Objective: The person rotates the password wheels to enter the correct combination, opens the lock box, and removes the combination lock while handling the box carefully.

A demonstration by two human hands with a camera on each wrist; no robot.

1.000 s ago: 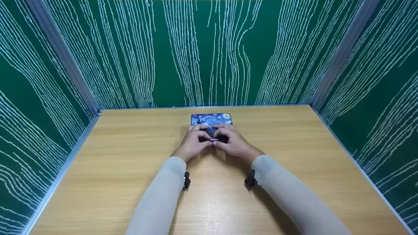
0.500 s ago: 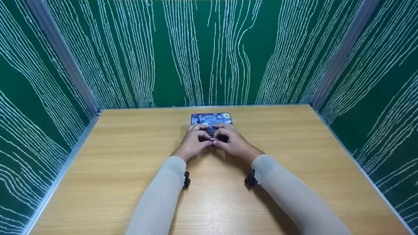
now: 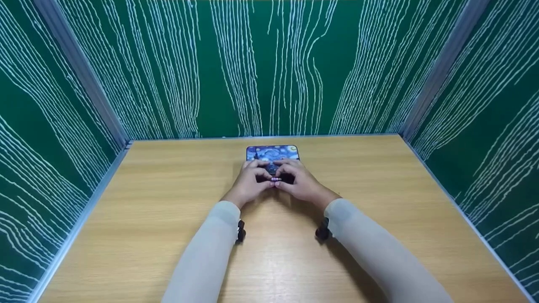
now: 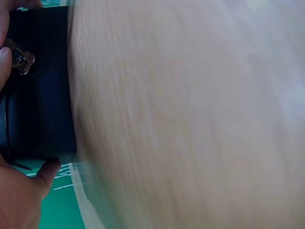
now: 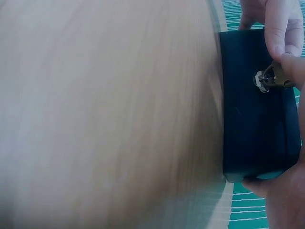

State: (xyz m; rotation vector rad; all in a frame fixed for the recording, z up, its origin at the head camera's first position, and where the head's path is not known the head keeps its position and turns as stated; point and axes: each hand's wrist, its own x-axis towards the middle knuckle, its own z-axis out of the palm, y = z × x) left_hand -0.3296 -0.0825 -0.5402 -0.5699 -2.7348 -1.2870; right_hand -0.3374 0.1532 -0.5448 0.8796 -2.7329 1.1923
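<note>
A small dark box [image 5: 257, 133] stands on the table, its lid [image 3: 272, 152] printed with a swirling blue night-sky picture. At its front, a small brass-coloured padlock [image 5: 281, 75] hangs by its shackle from a metal staple [image 4: 26, 63]. My left hand [image 3: 249, 184] pinches the padlock from the left with thumb and forefinger, while other fingers lie along the box's side and lid. From the right, my right hand [image 3: 302, 184] pinches it the same way, fingers on the lid edge. Fingertips cover part of the padlock; pinkish marks show on it in the head view.
The wooden table [image 3: 168, 219] spreads out around the box. Green panels [image 3: 269, 71] with wavy white lines rise behind it and at both sides, joined by grey metal posts [image 3: 442, 63]. The box sits near the table's back edge.
The padlock's marked face shows slightly differently between the fingertips, as if tilted a little. Both hands and the box stay in the same place.
</note>
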